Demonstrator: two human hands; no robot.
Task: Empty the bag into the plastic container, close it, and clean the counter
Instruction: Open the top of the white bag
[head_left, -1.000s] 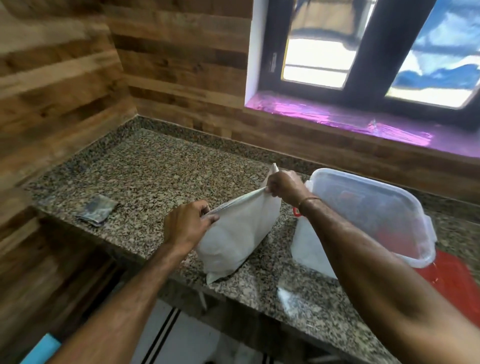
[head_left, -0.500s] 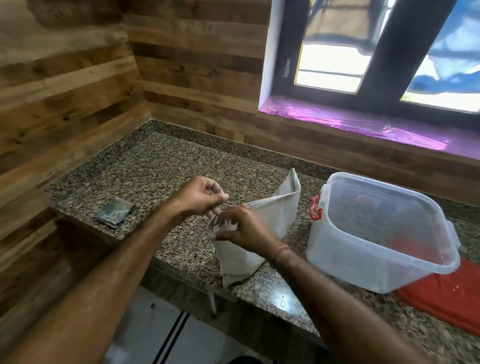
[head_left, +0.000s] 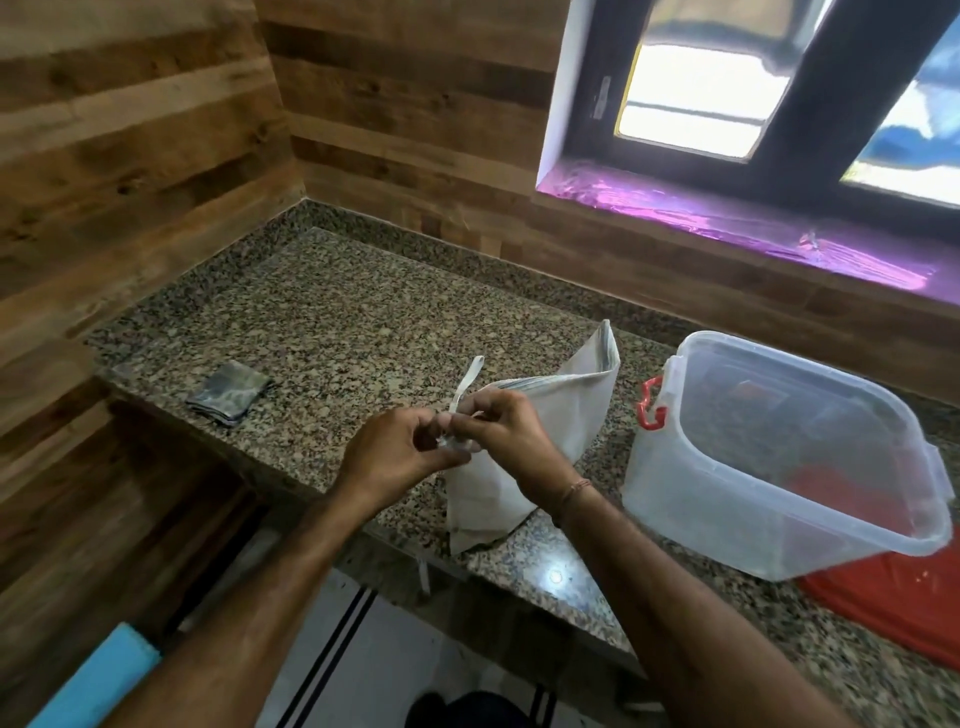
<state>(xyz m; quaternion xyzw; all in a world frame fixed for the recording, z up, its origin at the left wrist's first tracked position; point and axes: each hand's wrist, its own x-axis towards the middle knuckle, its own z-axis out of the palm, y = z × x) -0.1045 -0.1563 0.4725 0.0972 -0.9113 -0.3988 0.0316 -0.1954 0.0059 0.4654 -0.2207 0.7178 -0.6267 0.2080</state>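
White bag (head_left: 550, 415) stood on the granite counter (head_left: 337, 332) near the front edge, just left of the plastic container (head_left: 779, 462), the two apart with a strip of counter between. Bag's long axis ran from its bottom corner at the counter's front edge up and back-right to a peaked top corner pointing toward the window (head_left: 753, 93); top seam ran from that peak down-left to the hands. Left hand (head_left: 395, 457) and right hand (head_left: 504, 436) met at the seam's near end, both pinching there; a thin white strip (head_left: 467, 384) stuck up from between the fingers, tip pointing up and slightly right. Couldn't tell which hand actually had the strip vs the bag corner. Container sat open-topped, translucent, with a red latch (head_left: 649, 410) on the side facing the bag; long axis ran front-right to back-left. Red lid (head_left: 893, 603) lay flat on the counter, partly under the container's near right end. Folded grey cloth (head_left: 228, 392) lay flat at the counter's left end, well apart from the bag.
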